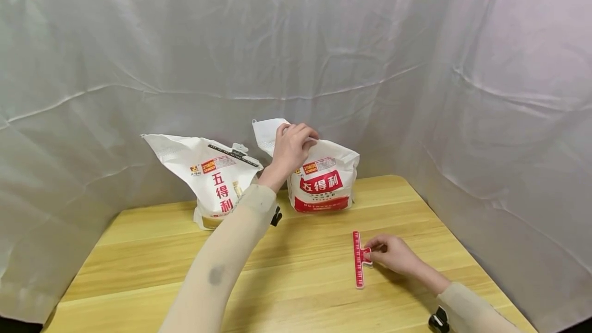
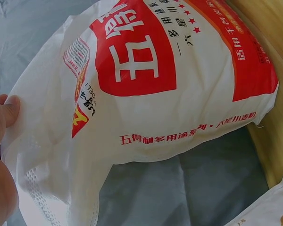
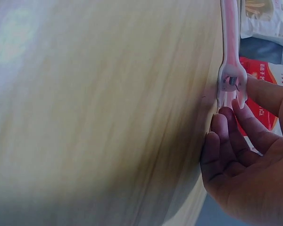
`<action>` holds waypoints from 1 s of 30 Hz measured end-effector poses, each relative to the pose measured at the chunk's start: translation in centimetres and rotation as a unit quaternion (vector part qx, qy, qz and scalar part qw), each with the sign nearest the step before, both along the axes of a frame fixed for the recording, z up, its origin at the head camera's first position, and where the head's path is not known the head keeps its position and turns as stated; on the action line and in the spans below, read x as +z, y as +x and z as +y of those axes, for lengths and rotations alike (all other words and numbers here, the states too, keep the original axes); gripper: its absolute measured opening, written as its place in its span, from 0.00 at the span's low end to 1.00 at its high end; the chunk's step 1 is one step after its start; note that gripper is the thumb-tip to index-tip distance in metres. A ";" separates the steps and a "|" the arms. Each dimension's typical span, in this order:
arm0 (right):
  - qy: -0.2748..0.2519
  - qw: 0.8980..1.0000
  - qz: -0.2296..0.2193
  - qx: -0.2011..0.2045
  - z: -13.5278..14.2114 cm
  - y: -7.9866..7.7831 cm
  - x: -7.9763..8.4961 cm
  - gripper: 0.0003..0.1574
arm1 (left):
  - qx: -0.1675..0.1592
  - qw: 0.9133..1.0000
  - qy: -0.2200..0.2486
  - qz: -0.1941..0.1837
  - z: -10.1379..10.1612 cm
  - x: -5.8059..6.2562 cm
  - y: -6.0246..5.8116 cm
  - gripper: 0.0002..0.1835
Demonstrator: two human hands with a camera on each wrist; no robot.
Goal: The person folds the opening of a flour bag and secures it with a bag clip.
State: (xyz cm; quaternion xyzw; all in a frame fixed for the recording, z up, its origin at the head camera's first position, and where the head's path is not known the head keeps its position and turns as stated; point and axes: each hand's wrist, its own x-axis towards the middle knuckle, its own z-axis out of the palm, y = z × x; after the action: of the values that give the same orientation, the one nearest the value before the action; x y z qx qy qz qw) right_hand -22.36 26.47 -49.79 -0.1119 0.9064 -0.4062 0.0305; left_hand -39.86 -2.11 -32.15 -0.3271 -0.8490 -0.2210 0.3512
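Observation:
My left hand (image 1: 291, 149) pinches the folded top edge of a white flour bag (image 1: 322, 199) with red labels, standing at the back of the table. In the left wrist view, the thumb lies on the front of the bag's plain upper part (image 2: 42, 117), while the other fingers are mostly hidden. Low over the table's right half, my right hand (image 1: 395, 257) pinches the handle of a red and white bag clip (image 1: 358, 266). The right wrist view shows the clip's spring end (image 3: 232, 81) between thumb and fingertips.
A second white flour bag (image 1: 208, 168) leans on the left, with a black bag clip (image 1: 233, 154) across its upper edge. Grey curtains (image 1: 296, 55) hang behind and on both sides of the wooden table (image 1: 152, 261). My left forearm crosses in front of the second bag.

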 end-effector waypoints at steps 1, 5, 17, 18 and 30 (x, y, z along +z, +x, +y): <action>-0.002 1.000 -0.001 0.000 0.0 0.0 0.0 0.14 | 0.000 1.000 0.000 0.001 0.0 0.0 0.0 0.04; -0.006 1.000 -0.003 -0.002 -0.1 -0.1 0.0 0.14 | -0.001 1.000 -0.001 0.003 -0.1 -0.1 -0.2 0.04; -0.029 0.999 -0.012 -0.001 -0.2 0.0 -0.1 0.16 | -0.004 1.000 0.001 -0.001 -0.1 -0.1 -0.2 0.04; -0.034 0.999 -0.016 -0.004 -0.3 0.0 -0.1 0.16 | -0.004 1.000 0.001 0.000 -0.1 -0.1 -0.2 0.04; -0.131 0.990 -0.048 -0.002 -0.8 -0.1 -0.1 0.21 | -0.006 1.000 0.002 -0.003 -0.1 -0.3 -0.2 0.04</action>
State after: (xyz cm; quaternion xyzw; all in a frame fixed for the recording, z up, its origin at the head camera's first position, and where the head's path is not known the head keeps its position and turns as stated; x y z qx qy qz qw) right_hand -22.43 25.72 -49.84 -0.0933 0.8431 -0.5265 0.0578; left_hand -40.08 -2.16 -32.42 -0.3307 -0.8477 -0.2261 0.3477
